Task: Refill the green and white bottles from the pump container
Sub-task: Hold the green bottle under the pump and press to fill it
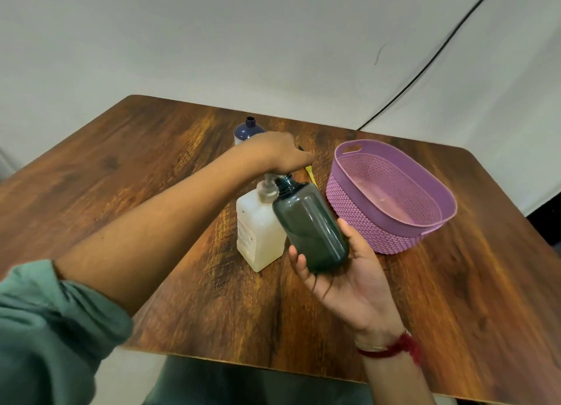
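Your left hand presses the pump container while your right hand tilts the open green bottle under its nozzle.

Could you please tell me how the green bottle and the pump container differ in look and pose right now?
The green bottle is dark and see-through; the pump container is milky white with a label. The bottle is tilted in the right hand, off the table; the container stands upright on it. The bottle's mouth is open; the container's pump top sits under the left hand. Both are squarish plastic bottles.

Soft, even, slightly dim light, faint shadows, mild blur throughout, and wide-angle bending at the edges.
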